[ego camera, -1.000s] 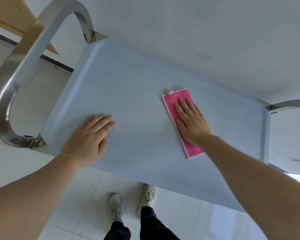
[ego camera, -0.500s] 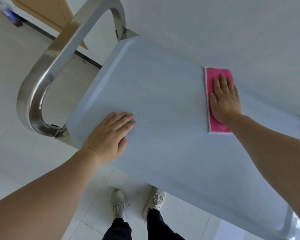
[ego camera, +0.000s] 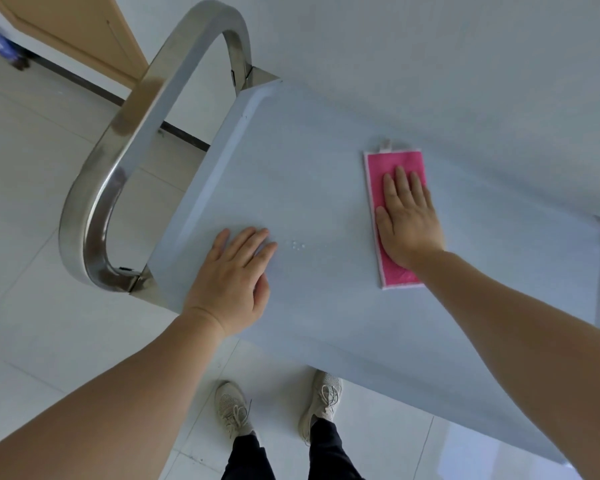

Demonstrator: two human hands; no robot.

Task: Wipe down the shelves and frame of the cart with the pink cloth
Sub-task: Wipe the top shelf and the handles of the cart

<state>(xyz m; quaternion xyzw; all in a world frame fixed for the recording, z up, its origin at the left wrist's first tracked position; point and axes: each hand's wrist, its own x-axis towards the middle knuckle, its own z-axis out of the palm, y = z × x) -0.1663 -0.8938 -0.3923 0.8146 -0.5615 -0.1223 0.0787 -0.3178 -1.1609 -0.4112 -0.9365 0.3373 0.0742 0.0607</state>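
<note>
both forearms are bare to the edge of the view, with no sleeves, watch or rings showing. the left hand [ego camera: 234, 284] and right hand [ego camera: 409, 223] wear no gloves, and the nails are short and unpainted. below, the legs are in dark black trousers [ego camera: 291, 455], and the feet in pale beige knit sneakers [ego camera: 232, 408] with matching laces.

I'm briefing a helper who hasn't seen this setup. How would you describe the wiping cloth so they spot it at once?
Find the cart's pale grey top shelf, with the curved steel handle at its left end. The pink cloth lies flat toward the far right of it, under the right hand. It is the only brightly coloured thing there, a narrow rectangle with a white border.
</note>
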